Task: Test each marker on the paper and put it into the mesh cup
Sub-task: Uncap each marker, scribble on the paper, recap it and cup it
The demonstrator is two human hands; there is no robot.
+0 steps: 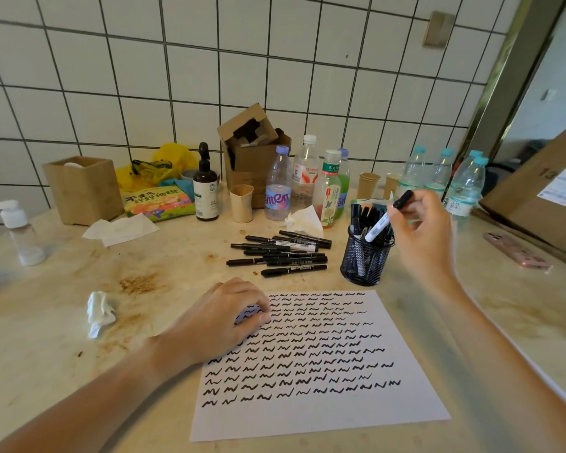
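Paper (324, 413) under left hand (219, 325), grip loosely curled; right hand (422, 230) grip pinching marker (381, 227) over mesh cup (365, 259).

Right hand (420, 232) pinches a marker (386, 219) over the mesh cup (365, 261), right of centre — left hand (224, 318) rests on the paper (324, 416).

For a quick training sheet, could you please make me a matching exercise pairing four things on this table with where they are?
Things:
1. white marker
2. loose black markers
3. left hand
4. crumpled tissue

Places:
A. on the table left of the paper
B. resting on the paper's upper left corner
C. in the right hand, over the mesh cup
D. piled left of the mesh cup

Pairs: 1-C, 2-D, 3-B, 4-A
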